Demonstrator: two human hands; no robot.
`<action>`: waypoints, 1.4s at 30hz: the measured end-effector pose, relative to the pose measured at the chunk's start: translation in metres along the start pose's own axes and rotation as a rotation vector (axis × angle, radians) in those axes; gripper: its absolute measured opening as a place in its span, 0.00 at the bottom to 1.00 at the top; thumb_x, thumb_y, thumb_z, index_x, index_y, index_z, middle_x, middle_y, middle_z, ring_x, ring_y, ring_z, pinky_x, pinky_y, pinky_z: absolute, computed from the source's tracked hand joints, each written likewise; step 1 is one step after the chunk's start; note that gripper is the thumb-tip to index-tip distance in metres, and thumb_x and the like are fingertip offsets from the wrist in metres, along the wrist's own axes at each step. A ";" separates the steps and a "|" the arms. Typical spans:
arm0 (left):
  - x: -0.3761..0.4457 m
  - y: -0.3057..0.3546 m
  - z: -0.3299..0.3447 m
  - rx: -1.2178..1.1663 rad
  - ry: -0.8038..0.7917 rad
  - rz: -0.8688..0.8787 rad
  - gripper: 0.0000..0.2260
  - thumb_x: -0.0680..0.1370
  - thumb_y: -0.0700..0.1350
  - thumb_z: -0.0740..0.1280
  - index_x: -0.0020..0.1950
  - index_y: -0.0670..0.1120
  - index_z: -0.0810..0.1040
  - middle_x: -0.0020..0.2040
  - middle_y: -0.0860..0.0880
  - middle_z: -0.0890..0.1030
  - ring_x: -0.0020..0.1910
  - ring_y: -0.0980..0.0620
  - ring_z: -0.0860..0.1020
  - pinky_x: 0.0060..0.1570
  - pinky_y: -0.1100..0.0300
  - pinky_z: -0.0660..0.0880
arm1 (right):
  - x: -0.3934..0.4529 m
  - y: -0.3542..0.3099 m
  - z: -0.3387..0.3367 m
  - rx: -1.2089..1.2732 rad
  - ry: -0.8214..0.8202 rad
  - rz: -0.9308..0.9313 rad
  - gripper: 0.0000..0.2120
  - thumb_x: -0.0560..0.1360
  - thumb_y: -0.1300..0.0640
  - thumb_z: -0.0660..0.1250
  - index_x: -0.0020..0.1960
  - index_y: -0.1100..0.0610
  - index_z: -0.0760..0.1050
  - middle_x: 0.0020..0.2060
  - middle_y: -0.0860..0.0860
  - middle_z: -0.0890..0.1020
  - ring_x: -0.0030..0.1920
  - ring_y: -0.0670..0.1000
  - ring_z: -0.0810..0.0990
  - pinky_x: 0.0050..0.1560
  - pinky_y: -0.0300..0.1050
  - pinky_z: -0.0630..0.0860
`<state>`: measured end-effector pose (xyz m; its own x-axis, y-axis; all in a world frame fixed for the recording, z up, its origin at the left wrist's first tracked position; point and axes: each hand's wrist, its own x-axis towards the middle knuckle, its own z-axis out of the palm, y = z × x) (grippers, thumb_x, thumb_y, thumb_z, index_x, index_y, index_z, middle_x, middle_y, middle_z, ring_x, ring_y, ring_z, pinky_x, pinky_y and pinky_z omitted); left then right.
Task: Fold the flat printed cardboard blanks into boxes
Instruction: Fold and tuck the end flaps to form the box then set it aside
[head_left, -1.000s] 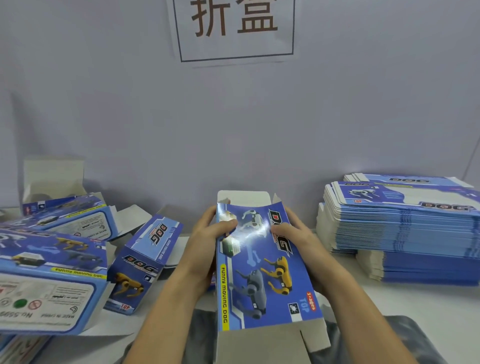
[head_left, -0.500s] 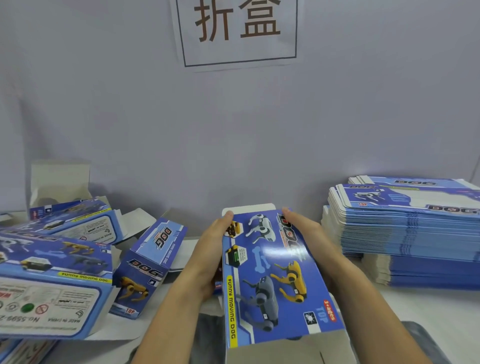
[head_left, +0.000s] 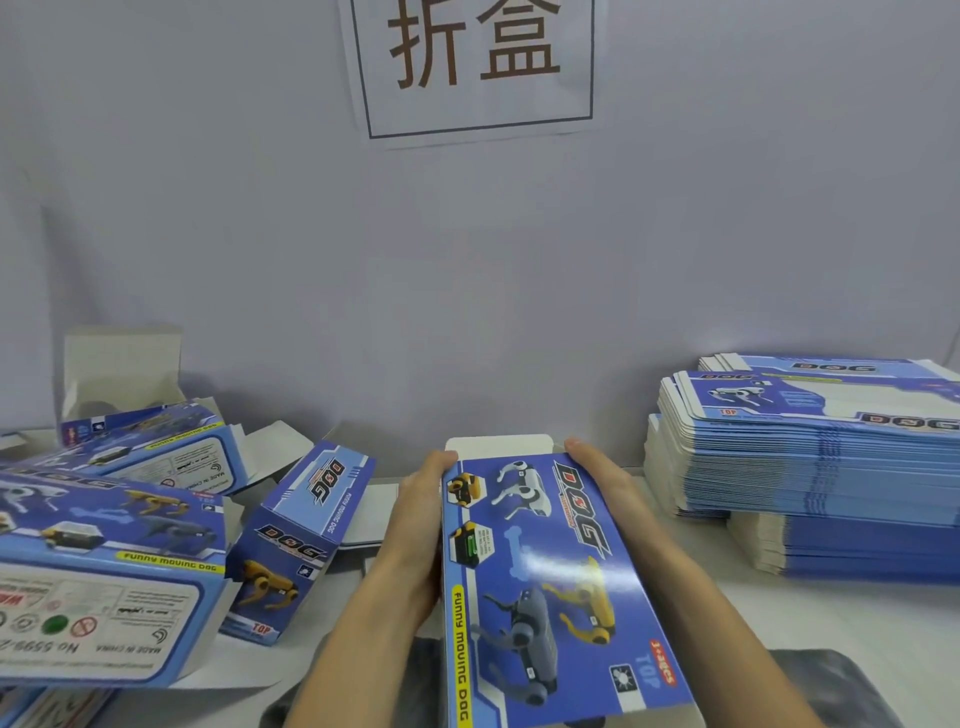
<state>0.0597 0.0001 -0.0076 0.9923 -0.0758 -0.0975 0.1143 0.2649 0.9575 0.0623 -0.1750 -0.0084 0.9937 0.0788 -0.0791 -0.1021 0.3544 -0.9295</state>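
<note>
Cardboard box (head_left: 540, 577) now sits squared between the hands, its far flap standing up where a second ago it was still being pushed open; forming looks nearly done. Left hand (head_left: 415, 530) and right hand (head_left: 618, 499) grip its long sides above the table (head_left: 857, 623). Three finished boxes (head_left: 296, 540) lie left; two stacks of blanks (head_left: 810, 457) wait right.

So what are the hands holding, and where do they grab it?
Both hold one blue dog box. The left hand grips its left long edge; the right hand grips the right edge near the far end.
</note>
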 end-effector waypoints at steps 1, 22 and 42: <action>-0.001 0.000 0.000 -0.004 -0.020 0.009 0.15 0.79 0.52 0.60 0.43 0.42 0.78 0.41 0.42 0.83 0.39 0.44 0.81 0.45 0.51 0.78 | -0.001 -0.001 0.001 0.000 -0.002 -0.002 0.19 0.80 0.47 0.63 0.38 0.59 0.78 0.29 0.56 0.83 0.25 0.52 0.82 0.25 0.39 0.77; -0.009 0.016 0.008 0.016 0.134 0.198 0.19 0.82 0.46 0.57 0.31 0.47 0.62 0.22 0.52 0.71 0.20 0.56 0.71 0.31 0.59 0.67 | -0.016 -0.018 0.015 -0.085 0.060 -0.121 0.24 0.80 0.48 0.61 0.27 0.54 0.71 0.23 0.53 0.77 0.20 0.49 0.75 0.22 0.36 0.72; -0.008 0.017 0.005 -0.056 0.123 0.292 0.21 0.84 0.52 0.57 0.45 0.38 0.81 0.37 0.41 0.84 0.32 0.49 0.83 0.33 0.57 0.80 | -0.015 -0.014 0.017 0.005 0.021 -0.233 0.18 0.82 0.50 0.58 0.38 0.58 0.72 0.26 0.51 0.79 0.25 0.48 0.78 0.31 0.41 0.75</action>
<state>0.0534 0.0001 0.0104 0.9815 0.1269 0.1436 -0.1768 0.3110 0.9338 0.0476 -0.1652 0.0115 0.9912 -0.0255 0.1302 0.1305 0.3651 -0.9218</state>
